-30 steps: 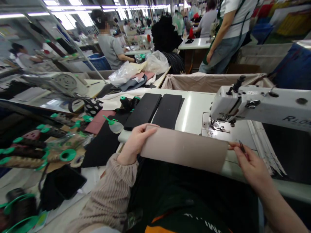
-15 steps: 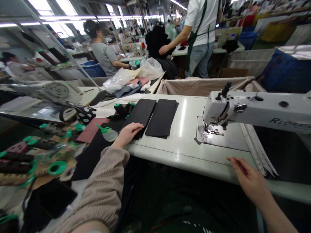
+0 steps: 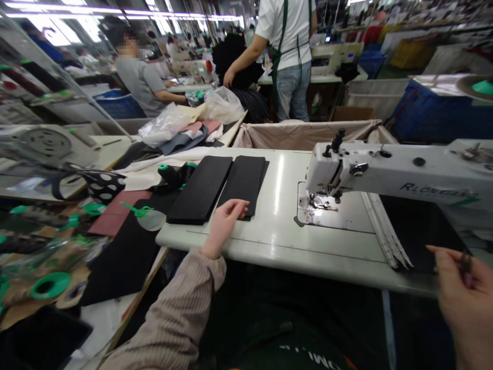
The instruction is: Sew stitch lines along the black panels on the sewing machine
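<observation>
Two stacks of flat black rectangular pieces lie side by side on the pale sewing table [image 3: 285,241]: the left stack [image 3: 202,187] and the right stack [image 3: 244,180]. My left hand [image 3: 225,223] is at the near edge of the right stack, its fingers bent and drawn together. Whether anything is between them does not show. My right hand [image 3: 462,288] is at the right side, closed around a small dark object [image 3: 466,267] mostly hidden by the fingers. Between the hands stands the white sewing machine [image 3: 358,167], its needle area above a metal plate [image 3: 346,221].
Thread cones [image 3: 169,174], a clear round bottle with a green spout [image 3: 151,220] and leather scraps [image 3: 119,210] crowd the left. Beyond the table is a cloth-lined bin [image 3: 300,134]. Black material [image 3: 419,226] lies right of the machine. Co-workers [image 3: 292,56] are farther back.
My left hand has moved from the left stack to the near edge of the right stack. My right hand has shifted right, away from the table's front edge. The view has turned slightly right.
</observation>
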The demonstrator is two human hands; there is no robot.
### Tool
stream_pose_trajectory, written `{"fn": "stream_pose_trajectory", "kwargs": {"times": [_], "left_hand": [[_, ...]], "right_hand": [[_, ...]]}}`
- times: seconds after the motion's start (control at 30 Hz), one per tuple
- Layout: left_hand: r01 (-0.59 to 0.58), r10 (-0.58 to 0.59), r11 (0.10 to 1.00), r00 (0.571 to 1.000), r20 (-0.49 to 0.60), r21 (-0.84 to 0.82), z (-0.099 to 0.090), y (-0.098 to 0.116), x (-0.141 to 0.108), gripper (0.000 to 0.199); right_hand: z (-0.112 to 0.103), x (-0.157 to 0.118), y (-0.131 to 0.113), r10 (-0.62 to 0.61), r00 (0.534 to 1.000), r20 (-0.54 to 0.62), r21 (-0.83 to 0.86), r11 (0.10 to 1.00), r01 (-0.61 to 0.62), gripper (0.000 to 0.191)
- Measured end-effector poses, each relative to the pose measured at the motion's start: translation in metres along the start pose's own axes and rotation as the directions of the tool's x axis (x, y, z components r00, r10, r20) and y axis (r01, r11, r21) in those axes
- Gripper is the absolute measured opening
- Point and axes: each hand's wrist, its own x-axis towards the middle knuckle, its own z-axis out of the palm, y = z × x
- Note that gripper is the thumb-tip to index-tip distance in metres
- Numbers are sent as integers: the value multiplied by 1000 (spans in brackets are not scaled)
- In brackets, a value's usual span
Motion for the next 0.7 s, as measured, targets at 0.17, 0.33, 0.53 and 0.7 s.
{"fn": "stream_pose_trajectory", "kwargs": {"times": [0.17, 0.33, 0.53, 0.7], "left_hand": [[507, -141, 683, 798, 586, -526, 135, 38, 3, 38], [679, -119, 402, 704, 700, -615, 204, 64, 18, 31], [714, -114, 234, 694, 711, -660, 222, 70, 18, 24], [735, -129, 157, 678, 724, -660, 227, 72, 19, 20]], "right_hand": [[-7, 15, -8, -133, 987, 94, -109, 984, 143, 34], [-8, 7, 9, -228, 946, 231, -148, 953, 265, 47], [-10, 0, 22, -234, 924, 304, -180, 938, 296, 51], [-12, 2, 24, -248, 919, 308, -185, 931, 313, 45]]}}
